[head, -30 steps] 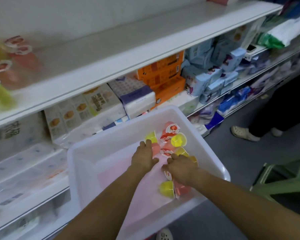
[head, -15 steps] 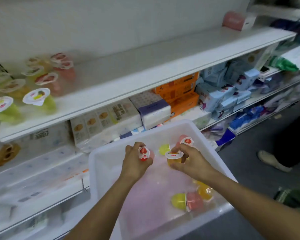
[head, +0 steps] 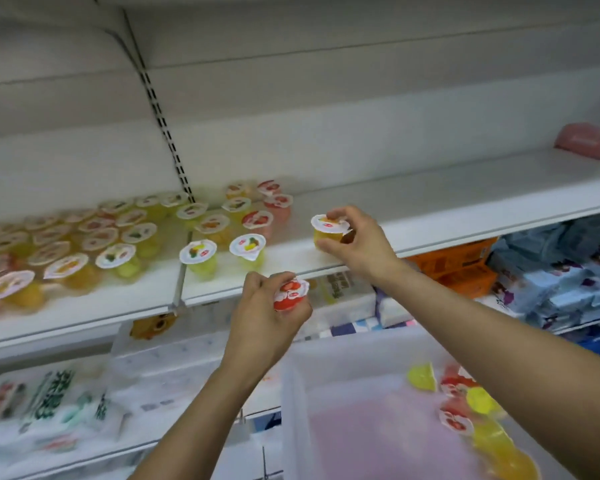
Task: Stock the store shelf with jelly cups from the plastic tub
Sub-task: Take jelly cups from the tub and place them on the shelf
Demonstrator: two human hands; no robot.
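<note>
Head view: both hands (head: pixel 355 242) grip jelly cups (head: pixel 329 231).

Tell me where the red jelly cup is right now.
The red jelly cup is in the left hand, centre of the head view, just below the shelf's front edge, under the two frontmost green cups.

The white shelf (head: pixel 430 216) carries yellow, orange and pink jelly cups (head: pixel 118 233) with white fruit-printed lids; at three o'clock, orange boxes (head: pixel 461 268) and, seemingly, pale blue packs (head: pixel 551 282).
</note>
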